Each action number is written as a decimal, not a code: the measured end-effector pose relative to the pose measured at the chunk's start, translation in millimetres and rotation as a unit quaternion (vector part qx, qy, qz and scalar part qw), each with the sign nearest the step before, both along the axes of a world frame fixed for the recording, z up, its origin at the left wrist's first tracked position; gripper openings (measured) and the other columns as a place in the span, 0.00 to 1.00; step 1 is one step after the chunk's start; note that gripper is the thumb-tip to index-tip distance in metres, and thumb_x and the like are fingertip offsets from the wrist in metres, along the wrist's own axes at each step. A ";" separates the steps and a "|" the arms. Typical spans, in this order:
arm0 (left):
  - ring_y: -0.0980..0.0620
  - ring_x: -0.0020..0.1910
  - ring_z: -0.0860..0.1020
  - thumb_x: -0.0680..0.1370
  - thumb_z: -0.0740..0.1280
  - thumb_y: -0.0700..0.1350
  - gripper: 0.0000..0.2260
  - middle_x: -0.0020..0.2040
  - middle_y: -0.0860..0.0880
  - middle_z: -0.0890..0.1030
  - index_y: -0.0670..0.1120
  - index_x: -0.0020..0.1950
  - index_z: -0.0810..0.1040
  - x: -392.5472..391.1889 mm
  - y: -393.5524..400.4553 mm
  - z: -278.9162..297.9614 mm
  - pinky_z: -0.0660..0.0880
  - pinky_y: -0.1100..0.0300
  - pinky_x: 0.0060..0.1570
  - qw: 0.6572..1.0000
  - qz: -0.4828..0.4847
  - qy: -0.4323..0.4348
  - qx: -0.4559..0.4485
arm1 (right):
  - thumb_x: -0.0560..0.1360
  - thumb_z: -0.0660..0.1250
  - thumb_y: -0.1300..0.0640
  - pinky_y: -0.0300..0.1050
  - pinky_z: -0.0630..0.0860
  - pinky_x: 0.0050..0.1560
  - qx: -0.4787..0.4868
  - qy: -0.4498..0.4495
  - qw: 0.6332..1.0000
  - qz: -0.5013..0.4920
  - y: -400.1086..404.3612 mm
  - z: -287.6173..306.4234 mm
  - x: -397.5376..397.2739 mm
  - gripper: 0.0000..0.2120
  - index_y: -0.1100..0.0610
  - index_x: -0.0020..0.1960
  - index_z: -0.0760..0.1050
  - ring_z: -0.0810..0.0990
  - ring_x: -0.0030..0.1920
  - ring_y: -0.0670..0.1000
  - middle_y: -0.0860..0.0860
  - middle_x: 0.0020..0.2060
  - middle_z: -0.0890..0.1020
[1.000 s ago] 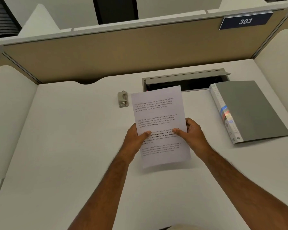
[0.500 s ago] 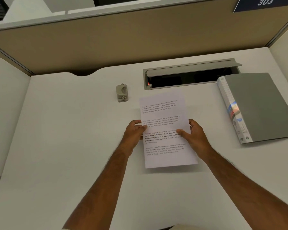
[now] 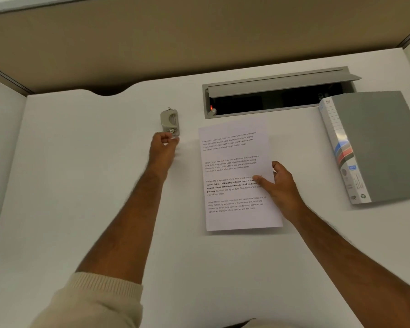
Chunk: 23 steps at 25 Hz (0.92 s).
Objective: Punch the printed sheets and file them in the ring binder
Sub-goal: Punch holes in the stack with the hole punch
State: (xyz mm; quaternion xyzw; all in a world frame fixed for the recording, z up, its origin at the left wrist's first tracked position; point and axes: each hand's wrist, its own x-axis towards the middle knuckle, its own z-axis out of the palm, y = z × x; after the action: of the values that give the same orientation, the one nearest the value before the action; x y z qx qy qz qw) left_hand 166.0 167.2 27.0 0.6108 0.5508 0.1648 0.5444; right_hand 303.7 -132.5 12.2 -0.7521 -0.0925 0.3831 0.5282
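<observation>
The printed sheets lie flat on the white desk, text facing up. My right hand rests on their right edge, thumb on top, holding them. A small grey hole punch sits left of the sheets near the back. My left hand has reached it, and its curled fingers touch the punch's near end. The closed grey ring binder lies at the right, spine toward the sheets.
An open grey cable hatch is set into the desk behind the sheets, with a small red light inside. A beige partition closes off the back, and white side panels stand at left and right.
My left hand has let go of the sheets and moved up and left to the hole punch. The sheets have come down flat on the desk under my right hand.
</observation>
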 end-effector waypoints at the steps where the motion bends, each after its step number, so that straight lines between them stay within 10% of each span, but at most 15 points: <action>1: 0.53 0.45 0.78 0.79 0.70 0.43 0.08 0.52 0.49 0.78 0.47 0.57 0.76 5.4 10.2 1.6 0.76 0.57 0.43 1.000 0.005 0.002 0.015 | 0.73 0.77 0.52 0.58 0.82 0.56 -0.001 -0.001 1.000 0.001 1.2 -1.1 1.3 0.18 0.49 0.60 0.76 0.86 0.53 0.49 0.46 0.56 0.86; 6: 0.52 0.53 0.77 0.79 0.69 0.41 0.09 0.61 0.46 0.74 0.47 0.59 0.75 28.0 53.6 7.3 0.74 0.74 0.34 0.996 0.004 0.047 0.081 | 0.73 0.77 0.52 0.58 0.82 0.58 -0.002 -0.008 1.000 0.009 6.8 -5.4 5.5 0.18 0.50 0.60 0.75 0.86 0.54 0.49 0.46 0.56 0.85; 23: 0.59 0.44 0.79 0.80 0.69 0.43 0.13 0.58 0.49 0.79 0.51 0.63 0.75 46.6 65.5 -1.4 0.74 0.70 0.26 0.996 -0.005 0.076 0.041 | 0.74 0.76 0.55 0.55 0.82 0.58 0.015 0.017 1.000 -0.008 21.6 -12.6 3.3 0.18 0.52 0.61 0.75 0.86 0.54 0.48 0.46 0.56 0.85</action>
State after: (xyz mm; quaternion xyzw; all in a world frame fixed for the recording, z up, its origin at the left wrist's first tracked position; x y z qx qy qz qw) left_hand 212.6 232.7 25.6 0.6463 0.5802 0.1370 0.4762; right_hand 307.0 -110.9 -0.4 -0.7385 -0.0835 0.3900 0.5436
